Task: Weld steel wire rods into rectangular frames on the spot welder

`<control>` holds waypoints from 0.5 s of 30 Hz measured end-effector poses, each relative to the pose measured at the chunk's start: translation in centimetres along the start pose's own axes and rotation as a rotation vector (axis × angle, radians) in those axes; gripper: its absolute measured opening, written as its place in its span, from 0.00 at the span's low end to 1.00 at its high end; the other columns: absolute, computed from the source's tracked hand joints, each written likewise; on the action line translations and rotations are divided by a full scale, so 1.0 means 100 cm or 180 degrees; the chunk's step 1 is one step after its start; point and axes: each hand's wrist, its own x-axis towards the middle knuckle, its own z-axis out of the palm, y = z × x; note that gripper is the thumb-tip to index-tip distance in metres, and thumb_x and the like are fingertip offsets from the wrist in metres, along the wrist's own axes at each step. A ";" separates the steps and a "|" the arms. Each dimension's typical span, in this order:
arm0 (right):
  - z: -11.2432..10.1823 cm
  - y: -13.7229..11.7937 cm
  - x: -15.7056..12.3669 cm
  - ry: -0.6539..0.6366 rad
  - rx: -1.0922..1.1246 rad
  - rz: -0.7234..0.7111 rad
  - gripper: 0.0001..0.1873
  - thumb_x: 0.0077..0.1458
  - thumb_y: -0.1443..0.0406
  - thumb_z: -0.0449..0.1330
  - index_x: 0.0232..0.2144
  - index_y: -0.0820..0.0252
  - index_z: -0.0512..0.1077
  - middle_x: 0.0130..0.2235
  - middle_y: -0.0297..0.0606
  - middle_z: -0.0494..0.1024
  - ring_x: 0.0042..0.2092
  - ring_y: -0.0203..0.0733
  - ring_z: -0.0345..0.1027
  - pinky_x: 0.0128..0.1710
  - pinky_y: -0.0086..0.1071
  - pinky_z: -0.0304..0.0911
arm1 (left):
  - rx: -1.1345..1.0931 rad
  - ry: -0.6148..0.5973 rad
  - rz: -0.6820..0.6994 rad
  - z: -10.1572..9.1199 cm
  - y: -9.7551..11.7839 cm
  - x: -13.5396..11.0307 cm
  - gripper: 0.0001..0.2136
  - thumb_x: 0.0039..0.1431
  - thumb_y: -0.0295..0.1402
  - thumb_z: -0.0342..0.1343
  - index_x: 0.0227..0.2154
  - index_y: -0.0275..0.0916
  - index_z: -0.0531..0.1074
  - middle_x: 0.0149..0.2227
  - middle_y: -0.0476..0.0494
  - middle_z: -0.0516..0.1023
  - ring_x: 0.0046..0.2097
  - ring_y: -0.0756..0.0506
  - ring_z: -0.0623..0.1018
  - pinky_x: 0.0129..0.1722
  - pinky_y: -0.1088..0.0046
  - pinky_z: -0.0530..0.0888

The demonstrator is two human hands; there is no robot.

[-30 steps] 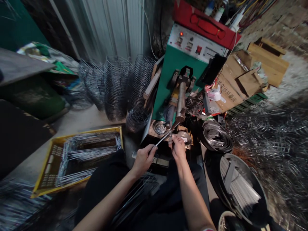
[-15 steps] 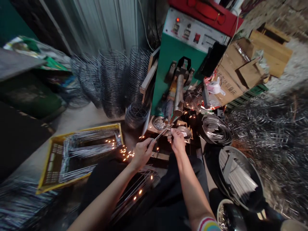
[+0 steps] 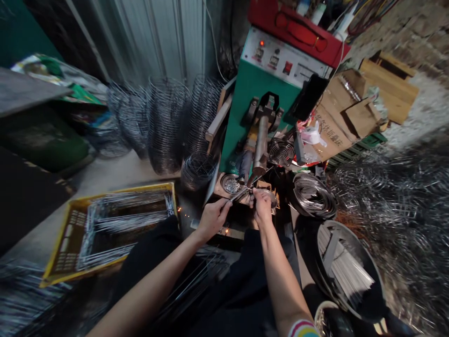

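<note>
My left hand (image 3: 212, 218) is closed around the near end of a thin metal strip (image 3: 239, 194). The strip slants up to the electrode tips below the thick metal arm (image 3: 260, 146) of a green spot welder (image 3: 270, 77). Close to the strip's far end, my right hand (image 3: 262, 206) is closed in a pinch; what its fingers hold is too small to make out. Just left of the tips sits a round dish (image 3: 224, 187) of small metal bits. Another shallow dish (image 3: 271, 196) is partly behind my right hand. A few sparks glow below my hands.
A yellow crate (image 3: 65, 234) of wire frames stands at left. Coiled wire racks (image 3: 168, 126) line the metal wall. To the right are a coil of metal strips (image 3: 312, 196), a black tub (image 3: 377, 271) with flat strips, and piled wirework (image 3: 403, 196). Cardboard boxes (image 3: 329, 126) lie behind.
The many bright sparks around my hands and over the crate have mostly died away. My hands keep nearly the same hold at the welder tips. The view has shifted slightly.
</note>
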 end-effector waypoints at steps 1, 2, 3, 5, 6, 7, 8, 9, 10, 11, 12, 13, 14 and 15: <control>0.001 -0.001 -0.001 -0.0019 0.0013 -0.0024 0.18 0.46 0.53 0.68 0.24 0.61 0.69 0.17 0.26 0.67 0.16 0.27 0.56 0.13 0.22 0.49 | 0.0002 -0.0013 -0.0014 0.000 0.000 0.000 0.16 0.67 0.39 0.48 0.34 0.36 0.76 0.24 0.48 0.74 0.26 0.50 0.72 0.29 0.76 0.64; 0.001 -0.002 -0.001 -0.0022 0.0023 -0.0052 0.18 0.46 0.53 0.68 0.24 0.61 0.69 0.17 0.26 0.67 0.15 0.27 0.56 0.13 0.22 0.49 | 0.0009 -0.0017 -0.0033 -0.001 0.000 0.000 0.16 0.68 0.39 0.48 0.34 0.36 0.76 0.24 0.48 0.74 0.26 0.50 0.72 0.30 0.76 0.64; 0.002 -0.002 -0.001 -0.0011 0.0029 -0.0075 0.18 0.46 0.53 0.68 0.23 0.60 0.69 0.17 0.26 0.67 0.15 0.27 0.55 0.13 0.22 0.49 | 0.0015 -0.0024 -0.0047 -0.001 0.000 0.000 0.16 0.68 0.39 0.48 0.34 0.36 0.76 0.24 0.48 0.74 0.26 0.50 0.71 0.30 0.76 0.64; 0.004 -0.003 -0.001 0.0026 0.0034 -0.0088 0.18 0.46 0.53 0.68 0.22 0.60 0.68 0.17 0.26 0.66 0.15 0.27 0.55 0.13 0.22 0.49 | 0.0019 -0.0040 -0.0052 -0.002 -0.001 0.001 0.16 0.68 0.39 0.48 0.34 0.36 0.76 0.24 0.49 0.73 0.26 0.50 0.70 0.30 0.76 0.64; 0.005 -0.003 -0.001 0.0036 0.0040 -0.0074 0.18 0.46 0.54 0.68 0.22 0.60 0.68 0.17 0.26 0.66 0.15 0.27 0.55 0.13 0.22 0.49 | 0.0017 -0.0051 -0.0044 -0.002 -0.001 0.002 0.16 0.68 0.39 0.48 0.33 0.35 0.76 0.24 0.49 0.73 0.25 0.50 0.70 0.30 0.76 0.64; 0.005 -0.003 0.000 0.0040 0.0052 -0.0059 0.18 0.46 0.54 0.68 0.22 0.60 0.68 0.17 0.26 0.66 0.16 0.27 0.55 0.13 0.22 0.49 | 0.0014 -0.0059 -0.0031 -0.002 -0.001 0.002 0.16 0.68 0.38 0.48 0.33 0.35 0.76 0.24 0.49 0.73 0.25 0.50 0.70 0.30 0.76 0.64; 0.005 -0.003 0.001 0.0025 0.0062 -0.0043 0.17 0.46 0.54 0.68 0.23 0.60 0.68 0.17 0.26 0.66 0.16 0.27 0.56 0.13 0.22 0.49 | 0.0010 -0.0065 -0.0022 -0.003 -0.001 0.003 0.16 0.68 0.38 0.48 0.33 0.35 0.76 0.24 0.49 0.73 0.26 0.51 0.70 0.29 0.76 0.64; 0.005 -0.002 0.001 0.0016 0.0070 -0.0038 0.17 0.47 0.55 0.68 0.23 0.60 0.69 0.17 0.26 0.66 0.16 0.27 0.55 0.14 0.23 0.49 | 0.0002 -0.0069 -0.0021 -0.003 -0.001 0.003 0.15 0.68 0.38 0.48 0.33 0.35 0.76 0.24 0.49 0.73 0.26 0.51 0.70 0.29 0.76 0.65; 0.004 -0.002 0.001 0.0017 0.0076 -0.0041 0.16 0.48 0.55 0.67 0.23 0.60 0.68 0.17 0.26 0.66 0.16 0.27 0.55 0.14 0.23 0.49 | -0.0008 -0.0064 -0.0034 -0.003 0.000 0.003 0.15 0.68 0.37 0.48 0.34 0.35 0.76 0.25 0.49 0.74 0.26 0.51 0.71 0.29 0.76 0.65; 0.004 -0.002 0.002 0.0017 0.0077 -0.0043 0.16 0.48 0.55 0.67 0.23 0.60 0.68 0.17 0.26 0.66 0.16 0.27 0.55 0.14 0.23 0.49 | -0.0022 -0.0052 -0.0057 -0.003 0.000 0.003 0.14 0.67 0.37 0.49 0.34 0.35 0.76 0.25 0.49 0.74 0.26 0.51 0.71 0.29 0.77 0.65; 0.004 -0.002 0.001 0.0014 0.0074 -0.0037 0.17 0.48 0.55 0.67 0.22 0.60 0.67 0.17 0.26 0.66 0.16 0.27 0.55 0.14 0.23 0.49 | -0.0032 -0.0038 -0.0090 -0.003 0.001 0.003 0.14 0.67 0.37 0.49 0.34 0.35 0.76 0.25 0.49 0.75 0.26 0.51 0.72 0.29 0.77 0.65; 0.004 -0.002 0.001 0.0007 0.0071 -0.0021 0.17 0.49 0.55 0.67 0.22 0.59 0.67 0.17 0.26 0.66 0.16 0.27 0.55 0.14 0.23 0.49 | -0.0040 -0.0035 -0.0126 -0.004 0.002 0.003 0.13 0.67 0.37 0.49 0.34 0.35 0.76 0.25 0.49 0.75 0.26 0.51 0.72 0.29 0.77 0.66; 0.004 -0.002 0.001 0.0009 0.0080 -0.0001 0.17 0.49 0.55 0.67 0.21 0.59 0.66 0.17 0.26 0.66 0.16 0.27 0.55 0.15 0.23 0.49 | -0.0039 -0.0043 -0.0164 -0.004 0.003 0.003 0.13 0.67 0.37 0.50 0.34 0.35 0.76 0.25 0.49 0.75 0.26 0.51 0.72 0.29 0.77 0.66; 0.005 -0.003 0.000 0.0007 0.0101 0.0022 0.17 0.48 0.56 0.67 0.22 0.59 0.66 0.17 0.26 0.66 0.16 0.27 0.55 0.14 0.23 0.49 | -0.0036 -0.0050 -0.0191 -0.004 0.003 0.002 0.13 0.67 0.37 0.50 0.34 0.36 0.76 0.25 0.49 0.75 0.26 0.51 0.73 0.29 0.77 0.66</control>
